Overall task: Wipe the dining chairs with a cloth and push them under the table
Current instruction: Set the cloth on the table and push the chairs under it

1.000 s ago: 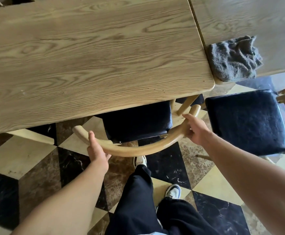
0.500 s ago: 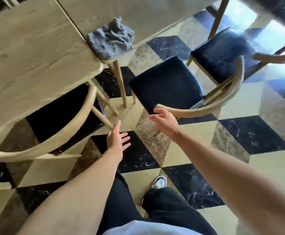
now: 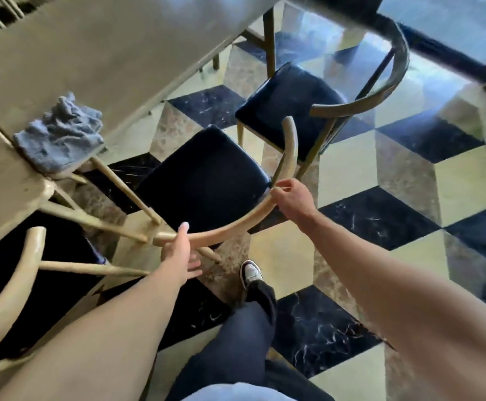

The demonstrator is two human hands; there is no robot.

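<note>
Seen from above: both hands on the curved pale wooden backrest (image 3: pixel 236 227) of the middle chair (image 3: pixel 204 180). Left hand (image 3: pixel 178 253) at the backrest's near-left end, thumb over the top, fingers spread loosely below, not closed round it. Right hand (image 3: pixel 291 198) further right along the curve, fingers and thumb curled around the rail. Three chairs visible, each with a dark padded seat: a left chair (image 3: pixel 19 279) tucked under the bench (image 3: pixel 91 53), the held one drawn out with only its seat front near the bench edge, a far chair (image 3: pixel 291 108) also standing out. One crumpled blue-grey cloth (image 3: pixel 59 134) lying at the bench's near edge, left of both hands, apart from them. Open checkered floor (image 3: pixel 380 175) to the right and near side.
</note>
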